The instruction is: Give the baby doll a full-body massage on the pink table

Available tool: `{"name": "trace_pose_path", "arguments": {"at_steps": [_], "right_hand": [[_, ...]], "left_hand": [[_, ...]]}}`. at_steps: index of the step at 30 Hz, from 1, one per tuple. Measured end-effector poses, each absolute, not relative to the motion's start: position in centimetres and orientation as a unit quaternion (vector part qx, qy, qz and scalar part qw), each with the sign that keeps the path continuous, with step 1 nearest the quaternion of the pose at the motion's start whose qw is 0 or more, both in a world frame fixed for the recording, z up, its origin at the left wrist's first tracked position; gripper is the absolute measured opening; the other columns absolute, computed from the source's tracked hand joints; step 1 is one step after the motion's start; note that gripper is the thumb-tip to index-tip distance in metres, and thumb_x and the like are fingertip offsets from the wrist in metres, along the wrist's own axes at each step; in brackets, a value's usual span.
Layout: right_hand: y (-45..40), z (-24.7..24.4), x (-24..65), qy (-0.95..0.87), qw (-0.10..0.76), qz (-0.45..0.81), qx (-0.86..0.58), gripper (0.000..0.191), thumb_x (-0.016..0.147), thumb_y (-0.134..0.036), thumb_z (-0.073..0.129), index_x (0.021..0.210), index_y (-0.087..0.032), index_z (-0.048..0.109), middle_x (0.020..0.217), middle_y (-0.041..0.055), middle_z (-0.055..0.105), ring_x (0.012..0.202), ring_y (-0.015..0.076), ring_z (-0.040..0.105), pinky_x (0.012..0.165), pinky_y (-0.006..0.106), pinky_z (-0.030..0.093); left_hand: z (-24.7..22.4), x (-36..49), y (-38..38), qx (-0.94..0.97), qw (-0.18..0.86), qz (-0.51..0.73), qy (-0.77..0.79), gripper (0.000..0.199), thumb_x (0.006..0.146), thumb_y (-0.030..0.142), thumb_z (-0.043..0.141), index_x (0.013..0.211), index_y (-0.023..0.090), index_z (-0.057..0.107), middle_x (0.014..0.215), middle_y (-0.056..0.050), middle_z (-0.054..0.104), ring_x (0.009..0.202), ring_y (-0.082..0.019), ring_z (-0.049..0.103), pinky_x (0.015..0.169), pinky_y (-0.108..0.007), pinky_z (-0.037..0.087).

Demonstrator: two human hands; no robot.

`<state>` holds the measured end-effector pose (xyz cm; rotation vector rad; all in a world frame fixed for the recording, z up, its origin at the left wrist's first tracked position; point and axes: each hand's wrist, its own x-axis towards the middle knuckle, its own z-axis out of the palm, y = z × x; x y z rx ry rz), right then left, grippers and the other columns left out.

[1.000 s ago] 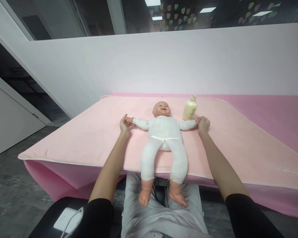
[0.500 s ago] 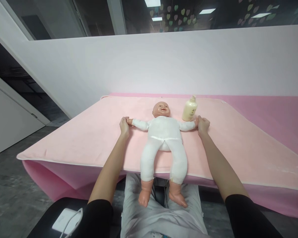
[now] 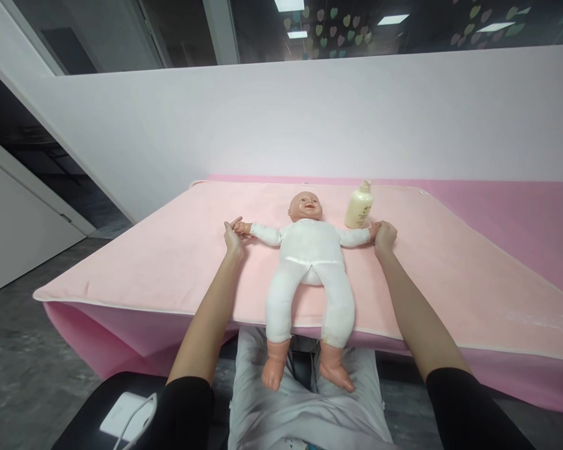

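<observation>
A baby doll [image 3: 313,242] with a white cloth body lies on its back, head toward the wall and both arms stretched sideways. My left hand [image 3: 233,240] cradles the doll's hand on the left side, thumb and fingers loosely around it. On the other side, my right hand [image 3: 385,238] is closed around the doll's other hand; its fingertips are partly hidden. The doll's feet hang over the table's front edge above my lap. Close beyond the arm on the right stands a pale yellow pump bottle [image 3: 358,207], upright.
A light pink mat [image 3: 159,250] lies over a darker pink cloth [image 3: 511,212] on the table. Behind it rises a white wall [image 3: 281,119] with windows above. A white device with a cable [image 3: 126,415] rests on a black surface at lower left.
The fingers of my left hand have loosened and spread a little, showing more of the doll's hand. My right hand, the doll's body and the bottle look unmoved.
</observation>
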<state>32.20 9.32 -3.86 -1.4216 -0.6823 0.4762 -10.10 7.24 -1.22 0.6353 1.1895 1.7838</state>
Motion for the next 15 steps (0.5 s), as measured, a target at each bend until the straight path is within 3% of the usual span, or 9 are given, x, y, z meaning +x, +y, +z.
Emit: {"name": "trace_pose_path", "arguments": {"at_steps": [7, 15], "right_hand": [[9.13, -3.75, 32.17, -0.316, 0.675, 0.210, -0.633, 0.022, 0.073, -0.029, 0.054, 0.055, -0.021, 0.045, 0.055, -0.0051, 0.047, 0.055, 0.0114, 0.045, 0.052, 0.024, 0.038], [8.80, -3.40, 31.91, -0.323, 0.671, 0.209, -0.634, 0.023, 0.074, -0.031, 0.061, 0.058, -0.020, 0.049, 0.056, -0.0054, 0.049, 0.055, 0.0111, 0.047, 0.054, 0.023, 0.038]], "left_hand": [[-1.25, -9.93, 7.03, 0.302, 0.400, 0.711, 0.493, 0.043, 0.095, 0.047, 0.037, 0.109, 0.014, 0.061, 0.068, 0.000, 0.058, 0.037, -0.006, 0.046, 0.042, -0.021, 0.041], [-1.16, -9.67, 6.62, 0.317, 0.377, 0.707, 0.508, 0.027, 0.083, 0.039, 0.061, 0.097, 0.016, 0.063, 0.073, 0.001, 0.058, 0.045, -0.006, 0.049, 0.047, -0.020, 0.044]]}}
